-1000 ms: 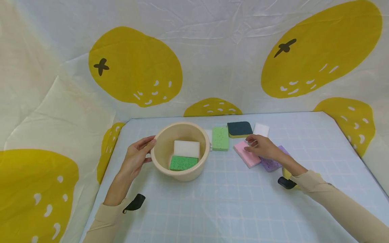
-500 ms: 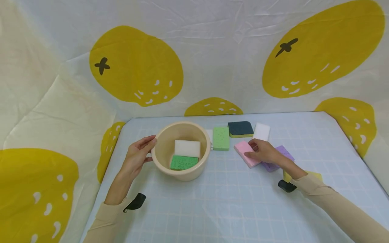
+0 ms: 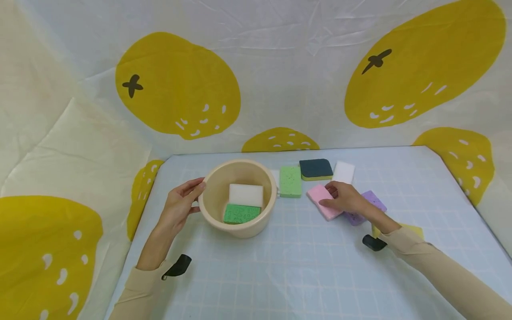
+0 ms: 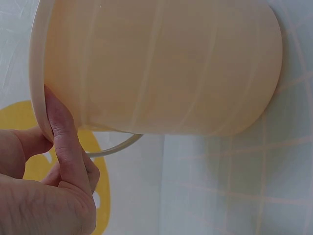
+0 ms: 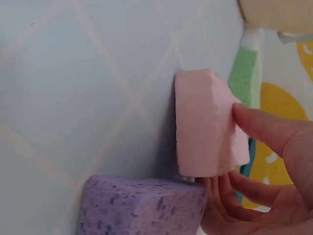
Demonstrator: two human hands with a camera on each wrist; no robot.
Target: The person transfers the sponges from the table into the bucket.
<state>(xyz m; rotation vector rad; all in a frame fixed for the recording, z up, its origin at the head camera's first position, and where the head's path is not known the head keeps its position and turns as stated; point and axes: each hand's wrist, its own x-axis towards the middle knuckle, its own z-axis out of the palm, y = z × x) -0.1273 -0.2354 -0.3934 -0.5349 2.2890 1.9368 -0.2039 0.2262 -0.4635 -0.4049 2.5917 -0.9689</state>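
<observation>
The step in hand looks like the pick-up of a sponge beside the beige plastic basin (image 3: 240, 198). The right hand (image 3: 347, 200) lies on the pink sponge (image 3: 322, 200), which rests flat on the checked table cover (image 3: 304, 266) to the right of the basin; the thumb presses its near face and the fingers curl round its far edge, so it is pinched but apparently not lifted. The purple sponge (image 3: 370, 206) touches it on the side away from the basin. The next move probably calls for a clean lift free of that neighbour.

The left hand (image 3: 180, 206) steadies the basin, thumb on its rim and fingers loosely bent against its outer wall. Inside the basin lie a white sponge (image 3: 246, 194) and a green sponge (image 3: 241, 214), side by side on the bottom.
</observation>
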